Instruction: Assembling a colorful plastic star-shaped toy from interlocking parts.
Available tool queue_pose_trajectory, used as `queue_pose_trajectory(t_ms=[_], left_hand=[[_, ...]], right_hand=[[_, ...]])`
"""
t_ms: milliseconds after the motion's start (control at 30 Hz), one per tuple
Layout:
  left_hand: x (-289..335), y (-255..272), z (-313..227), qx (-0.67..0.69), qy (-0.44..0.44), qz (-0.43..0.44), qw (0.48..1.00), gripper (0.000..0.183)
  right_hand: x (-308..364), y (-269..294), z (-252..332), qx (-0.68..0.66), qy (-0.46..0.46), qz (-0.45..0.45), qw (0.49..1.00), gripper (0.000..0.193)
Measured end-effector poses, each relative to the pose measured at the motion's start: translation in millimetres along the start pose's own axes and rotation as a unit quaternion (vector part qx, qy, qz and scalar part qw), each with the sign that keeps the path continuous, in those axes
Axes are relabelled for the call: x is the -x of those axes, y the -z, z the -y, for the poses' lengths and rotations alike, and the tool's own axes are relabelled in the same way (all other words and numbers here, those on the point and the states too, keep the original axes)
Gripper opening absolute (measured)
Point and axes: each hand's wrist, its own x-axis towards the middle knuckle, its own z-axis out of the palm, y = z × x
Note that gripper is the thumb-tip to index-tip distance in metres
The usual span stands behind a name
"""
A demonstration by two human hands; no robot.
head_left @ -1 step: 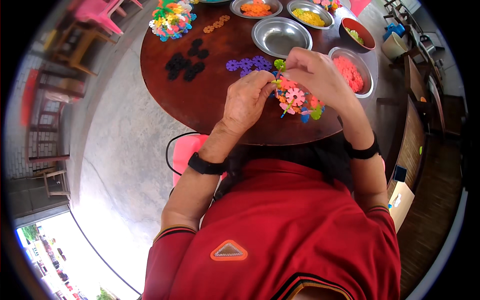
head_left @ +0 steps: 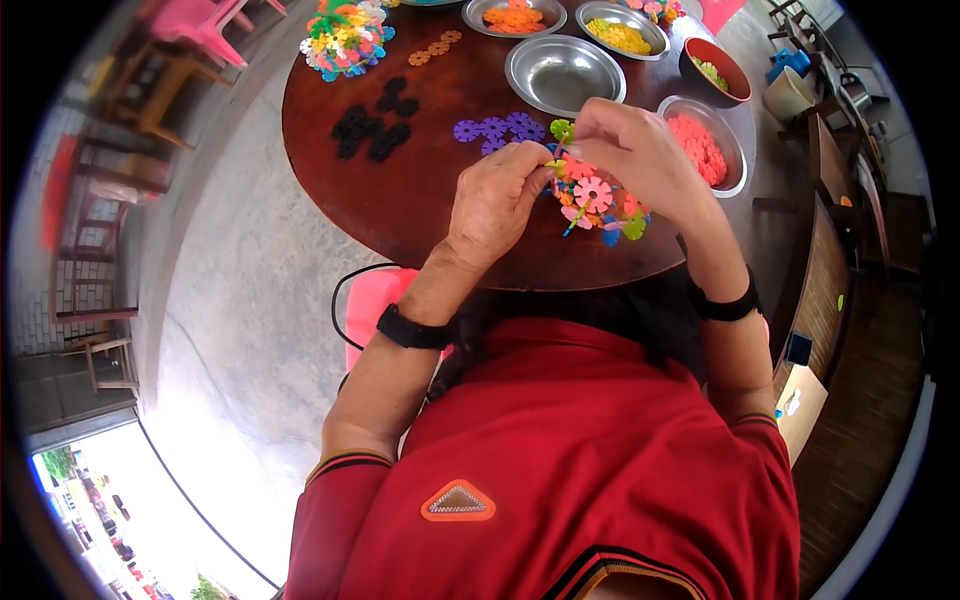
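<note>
A ball-like cluster of interlocking plastic flower discs (head_left: 592, 195), pink, orange, blue and green, sits at the table's near edge between my hands. My left hand (head_left: 492, 200) is closed, thumb and forefinger pinching a yellow-green disc (head_left: 556, 163) on the cluster's left side. Bent over the cluster's far side, my right hand (head_left: 645, 150) has its fingertips pressed together at its upper part. A green disc (head_left: 561, 130) sticks out beside these fingertips. My right hand hides part of the cluster, and the exact piece in its pinch is partly covered.
On the round brown table (head_left: 400, 215) lie purple discs (head_left: 492, 128), black discs (head_left: 372, 132) and orange discs (head_left: 436, 48). A bare metal bowl (head_left: 566, 76) stands ahead, near bowls of orange (head_left: 513, 18), yellow (head_left: 618, 36) and pink discs (head_left: 697, 150). A finished-looking multicoloured ball (head_left: 345, 40) stands far left.
</note>
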Motion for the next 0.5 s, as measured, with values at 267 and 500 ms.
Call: queue_pose_trajectory(t_ms=[267,500], left_hand=[[3,-5,-2,0.009,0.026,-0.001,1.000,0.012],[9,-14,7,-0.046,-0.037,-0.011,0.998,0.011]], right_hand=[[7,-1,0,-0.015,-0.014,0.016,1.000,0.016],[8,0,15,-0.031,-0.095,0.030,0.995,0.014]])
